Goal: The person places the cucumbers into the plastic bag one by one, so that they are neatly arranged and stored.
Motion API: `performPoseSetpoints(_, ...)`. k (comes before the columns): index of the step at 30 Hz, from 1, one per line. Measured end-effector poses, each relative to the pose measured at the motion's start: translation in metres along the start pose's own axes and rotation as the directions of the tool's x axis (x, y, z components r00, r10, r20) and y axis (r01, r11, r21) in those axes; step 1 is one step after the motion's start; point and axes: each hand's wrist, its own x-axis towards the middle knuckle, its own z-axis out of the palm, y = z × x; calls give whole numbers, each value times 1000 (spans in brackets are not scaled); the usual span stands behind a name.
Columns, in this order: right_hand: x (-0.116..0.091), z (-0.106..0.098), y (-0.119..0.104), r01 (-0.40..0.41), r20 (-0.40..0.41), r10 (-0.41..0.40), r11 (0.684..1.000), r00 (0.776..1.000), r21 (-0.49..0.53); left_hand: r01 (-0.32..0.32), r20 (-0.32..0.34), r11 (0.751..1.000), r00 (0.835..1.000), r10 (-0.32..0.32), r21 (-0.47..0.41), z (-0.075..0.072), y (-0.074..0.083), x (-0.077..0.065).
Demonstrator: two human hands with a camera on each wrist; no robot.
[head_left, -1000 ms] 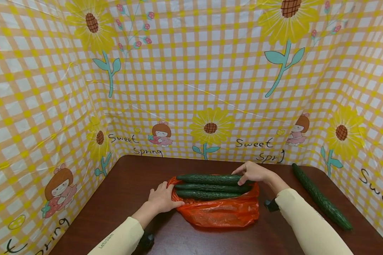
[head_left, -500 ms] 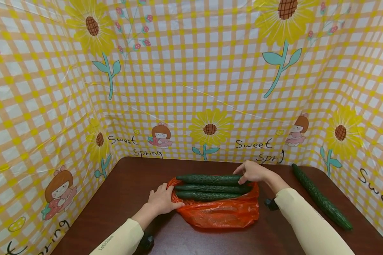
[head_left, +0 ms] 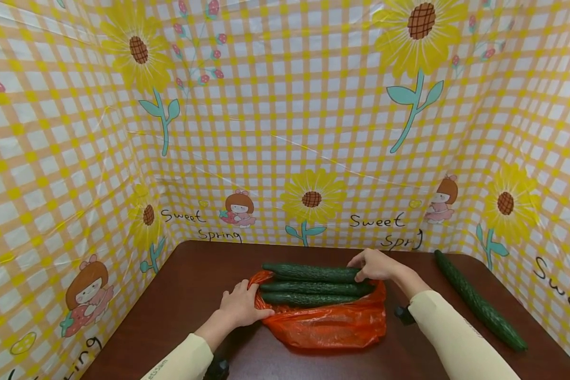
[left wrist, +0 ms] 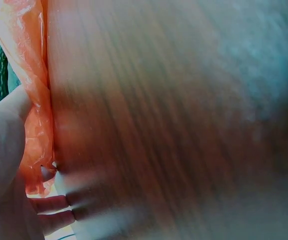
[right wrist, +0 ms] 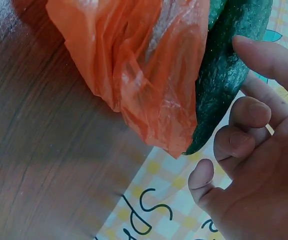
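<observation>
Several dark green cucumbers lie side by side in an orange-red plastic bag (head_left: pixel 332 327), whose mouth gapes upward. With thumb and fingers my right hand (head_left: pixel 377 265) grips the right end of the rearmost cucumber (head_left: pixel 309 273). In the right wrist view, the thumb is on that cucumber (right wrist: pixel 224 70) and the other fingers curl near it. At the bag's left end, my left hand (head_left: pixel 239 307) holds the rim between thumb and fingers. Orange plastic (left wrist: pixel 36 100) runs between them in the left wrist view. The bag's front wall hides the cucumbers' lower sides.
Another cucumber (head_left: pixel 480 303) lies slantwise on the dark brown table (head_left: pixel 195 269), near its right edge. A checked cloth (head_left: pixel 247 148) with sunflowers stands as a wall behind the table and along both sides.
The rearmost cucumber has risen slightly with my right hand, and a wider gap shows between it and the middle one. My left hand stays at the bag. The head view has tilted up slightly.
</observation>
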Motion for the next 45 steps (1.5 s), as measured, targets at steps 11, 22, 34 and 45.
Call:
performPoseSetpoints(11,2,10,-1,17,-60,-17,1000,998,-1,4,3,1000,1000,-4,6,-1,0,0)
performPoseSetpoints(22,-4,11,-5,25,-123,-21,999,992,30,-7,-8,1000,1000,7,16,1,1,2)
performPoseSetpoints(34,-39,-11,4,56,-176,-35,992,984,114,20,-43,999,999,-21,-28,-7,-1,5)
performPoseSetpoints(45,-87,-24,36,35,-241,5,986,971,164,2,-40,998,999,-4,-64,-4,-1,5)
